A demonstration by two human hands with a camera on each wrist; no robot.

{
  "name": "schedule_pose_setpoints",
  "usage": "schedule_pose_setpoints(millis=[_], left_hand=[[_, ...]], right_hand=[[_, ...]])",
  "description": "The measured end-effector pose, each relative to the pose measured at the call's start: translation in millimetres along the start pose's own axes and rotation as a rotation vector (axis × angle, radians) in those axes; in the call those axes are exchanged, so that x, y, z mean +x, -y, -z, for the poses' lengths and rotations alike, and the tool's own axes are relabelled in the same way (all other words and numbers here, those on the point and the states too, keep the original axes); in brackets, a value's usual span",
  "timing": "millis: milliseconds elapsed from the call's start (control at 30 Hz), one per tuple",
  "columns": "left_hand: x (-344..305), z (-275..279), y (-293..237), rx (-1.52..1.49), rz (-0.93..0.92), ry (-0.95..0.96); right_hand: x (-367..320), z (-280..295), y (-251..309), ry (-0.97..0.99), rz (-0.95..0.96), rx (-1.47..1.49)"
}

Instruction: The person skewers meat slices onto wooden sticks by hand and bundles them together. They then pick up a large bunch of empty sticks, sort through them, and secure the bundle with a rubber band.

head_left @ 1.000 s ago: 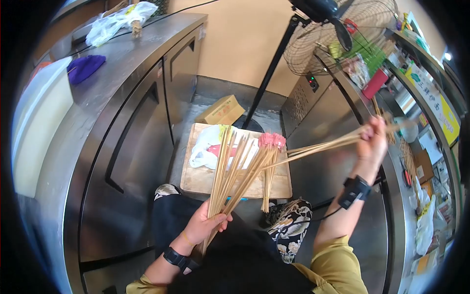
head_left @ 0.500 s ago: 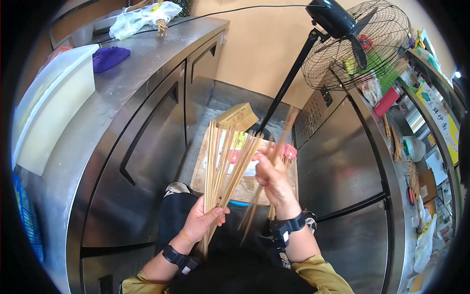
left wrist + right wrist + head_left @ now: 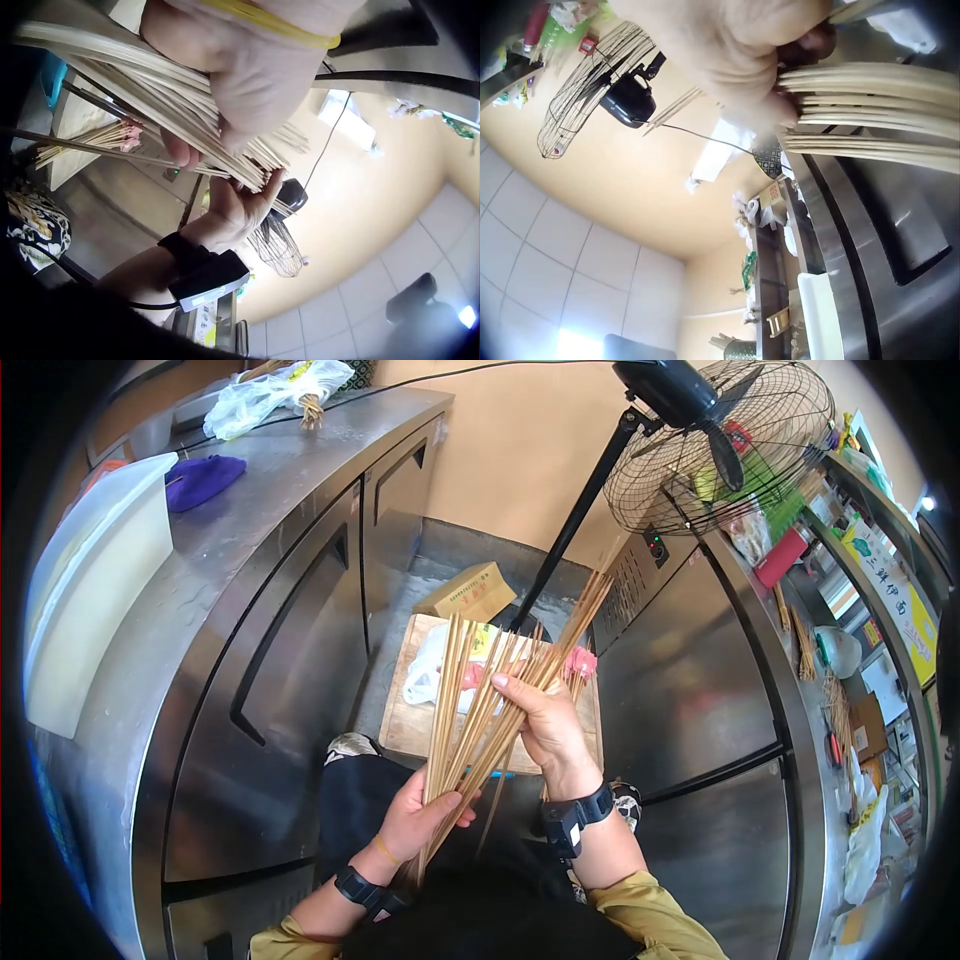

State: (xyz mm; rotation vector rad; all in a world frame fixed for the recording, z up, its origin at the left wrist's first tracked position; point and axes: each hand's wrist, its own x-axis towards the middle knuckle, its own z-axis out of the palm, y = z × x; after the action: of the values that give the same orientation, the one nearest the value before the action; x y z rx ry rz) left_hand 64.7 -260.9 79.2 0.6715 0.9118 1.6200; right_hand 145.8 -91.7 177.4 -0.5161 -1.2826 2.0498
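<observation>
A fanned bundle of thin bamboo skewers (image 3: 452, 745) leans upward in front of the body. Low on the bundle, my left hand (image 3: 412, 818) grips it, thumb across the sticks. My right hand (image 3: 556, 738) is higher up on the right side, its thumb lying over several skewers that slant up past the hand. One stick hangs down below the right hand. In the left wrist view, the right hand (image 3: 234, 214) is close at the skewer ends. The right wrist view shows skewer tips (image 3: 877, 101) right at the fingers.
On the floor ahead, a wooden board (image 3: 402, 732) bears a white plastic bag (image 3: 424, 672) and skewers with pink tops (image 3: 580, 662). Behind it are a cardboard box (image 3: 466, 594) and a black standing fan (image 3: 665, 390). Steel cabinets (image 3: 285, 630) flank both sides.
My right hand has come in from the far right to the bundle, bringing several skewers with it. They now slant up beside the others. The left hand keeps its grip.
</observation>
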Motion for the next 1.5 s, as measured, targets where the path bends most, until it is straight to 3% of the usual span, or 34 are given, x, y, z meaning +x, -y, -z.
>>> schedule_pose_setpoints(millis=[1200, 1333, 1467, 1500], left_hand=[[7.0, 0.0, 10.3, 0.005, 0.001, 0.083], [7.0, 0.2, 10.6, 0.014, 0.001, 0.105], [6.6, 1.3, 10.5, 0.025, -0.003, 0.05], [6.5, 0.8, 8.8, 0.018, -0.007, 0.051]], right_hand=[[4.0, 35.0, 12.1, -0.03, -0.032, -0.052], [18.8, 45.7, 46.4, -0.114, 0.091, -0.108], [34.0, 64.9, 87.6, 0.006, 0.244, -0.015], [31.3, 73.3, 115.5, -0.046, 0.358, -0.008]])
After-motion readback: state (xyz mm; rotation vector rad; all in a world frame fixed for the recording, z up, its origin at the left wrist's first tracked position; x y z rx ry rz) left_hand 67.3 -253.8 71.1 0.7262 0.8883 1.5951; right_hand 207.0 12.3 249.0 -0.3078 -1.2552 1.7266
